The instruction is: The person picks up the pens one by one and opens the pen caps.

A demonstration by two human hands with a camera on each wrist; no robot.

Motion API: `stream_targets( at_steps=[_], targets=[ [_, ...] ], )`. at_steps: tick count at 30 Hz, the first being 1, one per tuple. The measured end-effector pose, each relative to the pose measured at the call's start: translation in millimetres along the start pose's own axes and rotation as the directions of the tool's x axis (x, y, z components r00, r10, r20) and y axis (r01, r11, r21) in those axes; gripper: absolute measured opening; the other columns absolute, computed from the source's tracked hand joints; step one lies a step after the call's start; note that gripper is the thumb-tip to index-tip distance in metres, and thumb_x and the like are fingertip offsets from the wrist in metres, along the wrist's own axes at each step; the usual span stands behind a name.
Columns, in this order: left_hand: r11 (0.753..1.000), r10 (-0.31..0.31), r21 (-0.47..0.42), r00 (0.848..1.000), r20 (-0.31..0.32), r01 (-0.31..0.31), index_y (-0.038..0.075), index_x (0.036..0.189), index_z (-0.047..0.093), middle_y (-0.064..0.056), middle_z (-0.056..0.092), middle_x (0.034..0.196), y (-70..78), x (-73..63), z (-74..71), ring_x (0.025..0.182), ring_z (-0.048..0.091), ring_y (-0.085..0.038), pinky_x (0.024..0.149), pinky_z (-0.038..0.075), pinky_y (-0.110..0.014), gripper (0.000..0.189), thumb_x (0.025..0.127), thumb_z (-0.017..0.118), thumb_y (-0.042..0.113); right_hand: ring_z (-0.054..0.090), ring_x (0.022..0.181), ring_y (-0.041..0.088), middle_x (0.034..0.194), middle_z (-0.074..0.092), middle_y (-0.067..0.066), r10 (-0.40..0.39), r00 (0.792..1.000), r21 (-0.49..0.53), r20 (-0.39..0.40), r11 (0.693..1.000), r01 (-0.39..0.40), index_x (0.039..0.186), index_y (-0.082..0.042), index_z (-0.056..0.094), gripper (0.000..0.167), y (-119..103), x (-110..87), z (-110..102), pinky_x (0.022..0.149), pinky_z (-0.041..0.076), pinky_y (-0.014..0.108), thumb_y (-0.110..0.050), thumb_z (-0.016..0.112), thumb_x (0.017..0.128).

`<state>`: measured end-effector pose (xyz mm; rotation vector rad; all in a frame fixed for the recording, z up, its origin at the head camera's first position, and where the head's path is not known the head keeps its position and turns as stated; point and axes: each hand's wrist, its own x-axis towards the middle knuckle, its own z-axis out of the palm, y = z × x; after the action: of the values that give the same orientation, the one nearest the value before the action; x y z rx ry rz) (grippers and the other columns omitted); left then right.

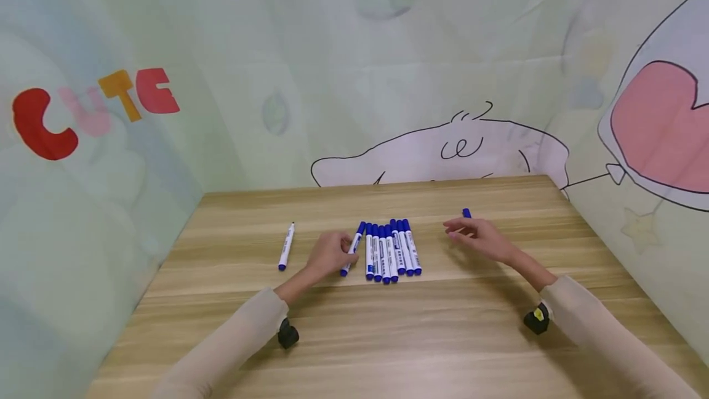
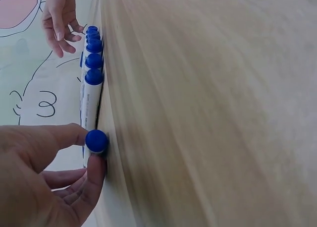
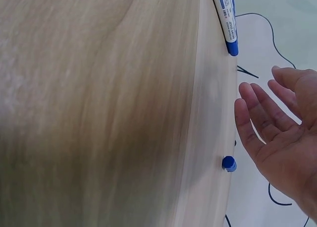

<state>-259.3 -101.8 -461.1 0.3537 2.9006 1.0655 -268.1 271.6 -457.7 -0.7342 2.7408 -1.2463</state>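
My left hand (image 1: 329, 253) pinches a white marker with blue ends (image 1: 354, 247) between thumb and fingers, just left of a row of several similar markers (image 1: 386, 255). In the left wrist view the round blue end (image 2: 96, 141) of the pinched marker faces the camera, close over the table. My right hand (image 1: 480, 238) hovers right of the row, fingers loosely extended and holding nothing. A small blue cap-like piece (image 3: 229, 163) lies near it, partly behind the hand in the head view.
Apart on the left lies another white marker (image 1: 286, 247), its far end showing a dark tip with no cap. The wooden table (image 1: 376, 337) meets a printed cloth backdrop (image 1: 249, 79) at its back and sides. Dark wrist cameras (image 1: 287, 334) sit on both sleeves.
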Motion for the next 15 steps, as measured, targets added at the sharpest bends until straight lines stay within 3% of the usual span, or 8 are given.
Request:
stream_targets(
  at_steps=[4,9,15],
  targets=[
    [1.000,-0.008,0.017,1.000,-0.022,0.009,0.001,0.099,0.075,-0.003,0.066,0.076,-6.1,-2.8,-3.8,0.058,0.052,-0.008,0.049,0.040,-0.018,0.021,0.080,0.082,0.007,0.069,0.107,0.033,0.122,0.071,0.022,-0.011,1.000,0.003,0.003,1.000,0.011,0.132,0.005,0.062,0.034,-0.3,-0.2,1.7,0.085,0.055,0.020,-0.013,0.061,0.103],
    [0.999,-0.037,0.018,0.999,-0.027,0.038,0.004,0.106,0.076,-0.003,0.069,0.080,-8.6,-5.9,-11.4,0.057,0.054,-0.008,0.048,0.042,-0.019,0.024,0.083,0.081,0.011,0.069,0.107,0.034,0.122,0.071,0.022,-0.018,1.000,0.000,0.003,1.000,0.018,0.132,0.006,0.062,0.033,-1.0,-1.3,0.5,0.085,0.055,0.019,-0.011,0.061,0.103],
    [1.000,-0.017,0.009,1.000,-0.023,0.017,0.005,0.110,0.076,-0.004,0.071,0.085,-7.5,-10.7,-23.3,0.062,0.057,-0.010,0.049,0.044,-0.021,0.026,0.085,0.078,0.010,0.069,0.106,0.033,0.121,0.072,0.021,-0.018,1.000,-0.003,0.005,1.000,0.018,0.131,0.006,0.062,0.033,-5.2,-1.7,-0.5,0.085,0.055,0.020,-0.011,0.060,0.103]
  ],
)
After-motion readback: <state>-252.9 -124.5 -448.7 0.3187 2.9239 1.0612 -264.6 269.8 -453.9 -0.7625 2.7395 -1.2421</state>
